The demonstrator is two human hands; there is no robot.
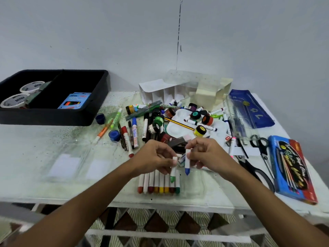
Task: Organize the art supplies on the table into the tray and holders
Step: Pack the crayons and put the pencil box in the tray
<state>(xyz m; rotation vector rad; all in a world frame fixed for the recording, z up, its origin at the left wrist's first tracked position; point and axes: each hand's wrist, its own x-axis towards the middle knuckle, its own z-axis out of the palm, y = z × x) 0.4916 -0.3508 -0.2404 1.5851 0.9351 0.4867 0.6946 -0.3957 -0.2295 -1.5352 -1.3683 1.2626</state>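
**At table's near edge: a marker in each hand**

Left hand [154, 158] pinches a green-tipped marker [173, 171], tip down, over the row of markers [158, 182] lying side by side near the front edge. Right hand [204, 154] pinches a blue-tipped marker [187, 164], also tip down, just beside the green one. Loose pile of markers and paint pots [178, 120] sits behind the hands. Black tray [53, 118] far left holds tape rolls [32, 86] and a crayon box [74, 101]. Scissors [258, 157] right.

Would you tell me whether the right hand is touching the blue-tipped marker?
Touching: the head view shows the right hand pinching the blue-tipped marker at its upper end.
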